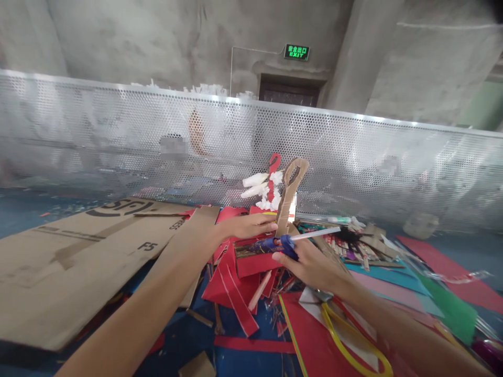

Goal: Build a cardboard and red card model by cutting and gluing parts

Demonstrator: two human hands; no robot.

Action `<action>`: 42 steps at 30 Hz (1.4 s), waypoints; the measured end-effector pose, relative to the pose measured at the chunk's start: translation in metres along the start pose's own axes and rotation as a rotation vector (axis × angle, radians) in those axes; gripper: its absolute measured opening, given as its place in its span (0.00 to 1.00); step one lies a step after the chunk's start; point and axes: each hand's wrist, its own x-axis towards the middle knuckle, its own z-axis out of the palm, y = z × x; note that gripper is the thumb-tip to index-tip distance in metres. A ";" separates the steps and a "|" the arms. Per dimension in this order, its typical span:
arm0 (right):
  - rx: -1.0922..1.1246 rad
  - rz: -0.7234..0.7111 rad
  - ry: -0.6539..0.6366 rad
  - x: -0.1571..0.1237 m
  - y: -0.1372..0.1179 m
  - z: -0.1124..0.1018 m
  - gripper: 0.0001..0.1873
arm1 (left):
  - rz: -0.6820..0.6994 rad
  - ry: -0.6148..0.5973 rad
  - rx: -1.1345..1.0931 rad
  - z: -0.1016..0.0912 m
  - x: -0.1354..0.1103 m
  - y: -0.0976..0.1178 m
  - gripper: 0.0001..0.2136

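My right hand [312, 262] is wrapped round a blue hot glue gun [271, 244], whose nozzle points left and whose clear glue stick [318, 233] sticks out at the back. Fingers of my left hand [245, 225] rest closed against the lower part of an upright cardboard cutout [288, 196] with a looped top; the thumb side is hidden. Just beyond stands a red looped strip [272, 180] with white, feather-like pieces [255, 180] on it. Below the glue gun lies a red-covered cardboard piece [255, 265], among red paper strips [236, 293].
A large flattened cardboard box [98, 251] spreads over the left. Yellow-handled scissors [349, 340] lie on red sheets at the front right. Coloured paper [444, 298] and a heap of small craft bits [361, 241] cover the right. A perforated metal panel [126, 125] runs behind.
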 end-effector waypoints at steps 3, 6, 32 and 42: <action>0.014 -0.016 -0.002 0.004 0.000 0.007 0.20 | 0.001 -0.008 0.015 -0.001 0.000 0.002 0.24; 0.007 -0.043 0.000 0.007 0.000 0.014 0.21 | 0.024 -0.014 0.024 -0.002 0.000 0.003 0.24; -0.061 0.003 0.026 -0.001 0.000 0.007 0.18 | -0.002 0.018 0.062 -0.001 -0.001 -0.003 0.23; -0.144 0.076 0.078 -0.026 0.041 -0.013 0.22 | -0.035 0.014 0.087 -0.001 0.000 0.001 0.25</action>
